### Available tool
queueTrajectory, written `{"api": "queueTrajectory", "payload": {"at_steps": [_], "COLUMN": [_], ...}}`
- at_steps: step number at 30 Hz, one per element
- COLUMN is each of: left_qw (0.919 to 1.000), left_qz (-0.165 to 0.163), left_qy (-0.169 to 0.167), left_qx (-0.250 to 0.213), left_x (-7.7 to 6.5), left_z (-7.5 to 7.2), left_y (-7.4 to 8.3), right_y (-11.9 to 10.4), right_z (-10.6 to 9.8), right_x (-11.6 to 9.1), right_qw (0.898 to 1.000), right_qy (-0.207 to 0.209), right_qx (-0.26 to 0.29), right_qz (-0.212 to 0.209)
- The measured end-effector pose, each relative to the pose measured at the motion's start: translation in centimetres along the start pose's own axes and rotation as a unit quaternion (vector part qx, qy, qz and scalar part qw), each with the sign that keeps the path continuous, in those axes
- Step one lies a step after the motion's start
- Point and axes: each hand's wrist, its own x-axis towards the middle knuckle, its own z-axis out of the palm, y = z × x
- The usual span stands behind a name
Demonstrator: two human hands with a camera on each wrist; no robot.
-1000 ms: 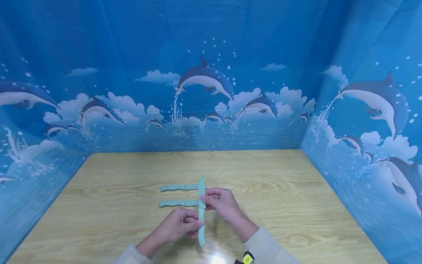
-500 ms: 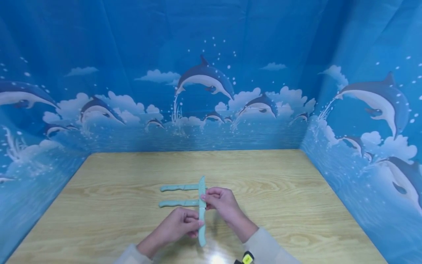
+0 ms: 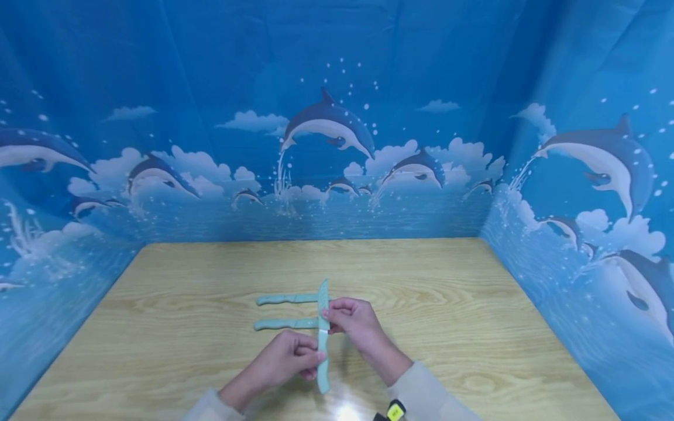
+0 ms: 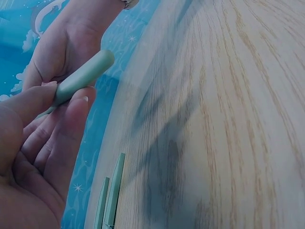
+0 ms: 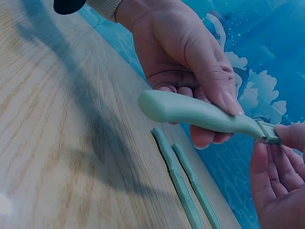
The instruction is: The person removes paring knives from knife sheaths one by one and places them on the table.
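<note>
In front of me, both hands hold a mint-green knife (image 3: 323, 377) with a matching sheath (image 3: 323, 301) over its blade. My left hand (image 3: 286, 355) pinches the handle between thumb and fingers. Higher up, my right hand (image 3: 359, 326) pinches the sheath near its lower end. A narrow pale gap shows between handle and sheath. The right wrist view shows the handle (image 5: 190, 110) tilted above the table. Behind it lie two more mint-green knives, one farther (image 3: 286, 299) and one nearer (image 3: 284, 324), side by side with handles to the left; the held sheath overlaps their right ends.
The wood-grain table (image 3: 447, 304) is bordered at the back and sides by a blue dolphin-print curtain (image 3: 337, 193). A black and yellow device (image 3: 394, 411) sits by the right sleeve. Light glares off the table's front.
The sheath has slid slightly away from the handle, and the seam between them has widened into a pale gap. Both hands stay in nearly the same place; the two lying knives are unmoved.
</note>
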Motion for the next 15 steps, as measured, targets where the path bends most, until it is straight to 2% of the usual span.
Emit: {"api": "queueTrajectory", "payload": {"at_steps": [15], "left_qw": [1.0], "left_qz": [0.0], "left_qy": [0.003], "left_qx": [0.008], "left_x": [0.09], "left_z": [0.27], "left_y": [-0.15], "right_y": [0.41], "right_z": [-0.38], "right_x": [0.13], "right_qw": [1.0], "right_qy": [0.0], "right_qx": [0.002], "right_qz": [0.002]}}
